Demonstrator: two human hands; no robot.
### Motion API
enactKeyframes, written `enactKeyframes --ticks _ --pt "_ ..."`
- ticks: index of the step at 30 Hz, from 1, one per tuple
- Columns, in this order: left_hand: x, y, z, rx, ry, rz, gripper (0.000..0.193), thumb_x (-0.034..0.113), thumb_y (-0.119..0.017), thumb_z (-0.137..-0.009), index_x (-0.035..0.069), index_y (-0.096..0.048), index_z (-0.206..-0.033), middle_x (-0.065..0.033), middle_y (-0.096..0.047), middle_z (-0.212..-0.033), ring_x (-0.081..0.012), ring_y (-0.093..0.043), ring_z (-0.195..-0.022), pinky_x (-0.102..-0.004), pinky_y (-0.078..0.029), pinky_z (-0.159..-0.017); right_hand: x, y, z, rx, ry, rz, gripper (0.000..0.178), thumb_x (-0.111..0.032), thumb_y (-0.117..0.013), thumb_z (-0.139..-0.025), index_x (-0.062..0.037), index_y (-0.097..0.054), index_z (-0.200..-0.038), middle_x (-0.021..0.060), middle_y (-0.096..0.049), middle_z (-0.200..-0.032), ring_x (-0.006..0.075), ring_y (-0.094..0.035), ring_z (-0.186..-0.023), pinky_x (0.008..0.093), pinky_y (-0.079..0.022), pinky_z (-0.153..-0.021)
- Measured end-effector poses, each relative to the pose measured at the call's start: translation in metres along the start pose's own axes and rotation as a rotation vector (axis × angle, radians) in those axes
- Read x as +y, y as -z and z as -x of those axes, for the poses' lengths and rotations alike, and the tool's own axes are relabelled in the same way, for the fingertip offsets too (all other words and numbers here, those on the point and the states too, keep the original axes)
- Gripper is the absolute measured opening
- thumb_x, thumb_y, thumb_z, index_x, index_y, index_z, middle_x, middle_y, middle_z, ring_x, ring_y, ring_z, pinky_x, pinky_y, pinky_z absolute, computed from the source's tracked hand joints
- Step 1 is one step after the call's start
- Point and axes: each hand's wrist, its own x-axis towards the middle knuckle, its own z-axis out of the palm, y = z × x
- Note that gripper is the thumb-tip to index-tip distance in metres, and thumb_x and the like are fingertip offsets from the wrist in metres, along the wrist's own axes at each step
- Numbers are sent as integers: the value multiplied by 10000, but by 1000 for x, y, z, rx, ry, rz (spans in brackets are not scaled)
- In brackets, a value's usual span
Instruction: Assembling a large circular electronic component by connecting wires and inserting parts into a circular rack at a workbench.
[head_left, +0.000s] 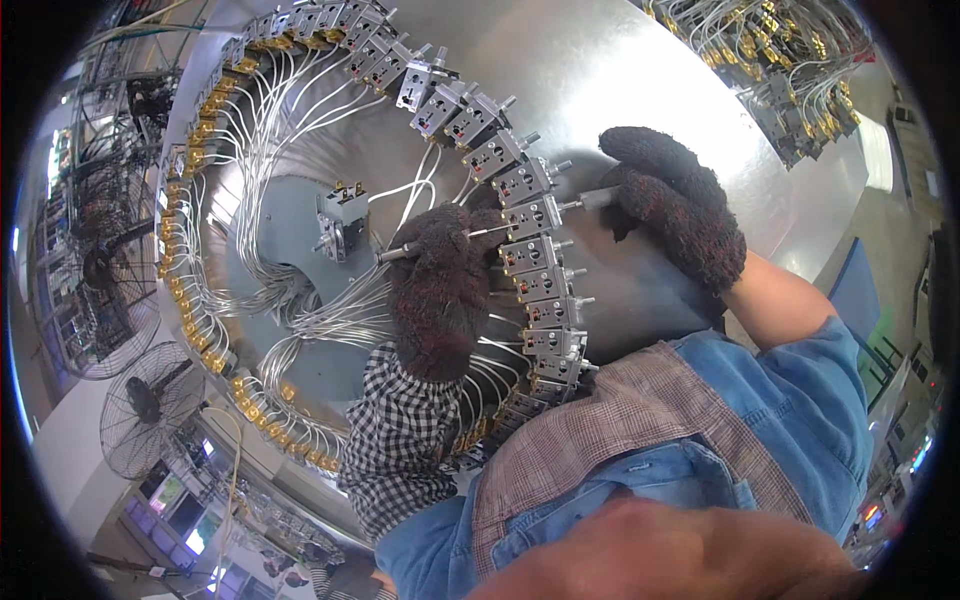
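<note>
A ring of small metal switch-like blocks (pixel 495 157), each with a short shaft facing outward, curves round a wide round metal plate. My left hand (pixel 435 290), in a dark fuzzy glove, is inside the ring, closed round a slim metal screwdriver-like tool (pixel 490 232). The thin end of that tool reaches the inner side of one block (pixel 532 216). Outside the ring, my right hand (pixel 680 205), gloved alike, pinches a small grey cylinder (pixel 598 198). This cylinder lines up with the same block's shaft; whether it sits on it I cannot tell.
White wires (pixel 265 190) run from the blocks to the ring's middle. A loose block with brass terminals (pixel 342 222) rests there. Farther right lies a heap of wired blocks (pixel 780 70) on the shiny metal surface (pixel 570 60). A wire-caged fan (pixel 150 400) stands at lower left.
</note>
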Motion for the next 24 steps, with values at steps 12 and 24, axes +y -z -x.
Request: enactKeyframes --ticks 12,24 --pt "-12 3 31 59 -27 -491 195 112 -412 -899 3 -454 -1056 -146 -524 -995 -248 -554 -872 -356 -504 -742 19 -4 27 0 85 24 350 -86 -527 -838 12 -463 -1169 108 -606 -936 135 -571 -690 244 -481 -591" --pt "-12 0 25 -38 149 643 156 110 -440 -898 -10 -500 -977 -102 -532 -919 -198 -549 -816 -322 -495 -717 26 0 28 -118 343 258 288 -98 -497 -851 9 -488 -1118 128 -591 -903 138 -576 -673 245 -482 -549"
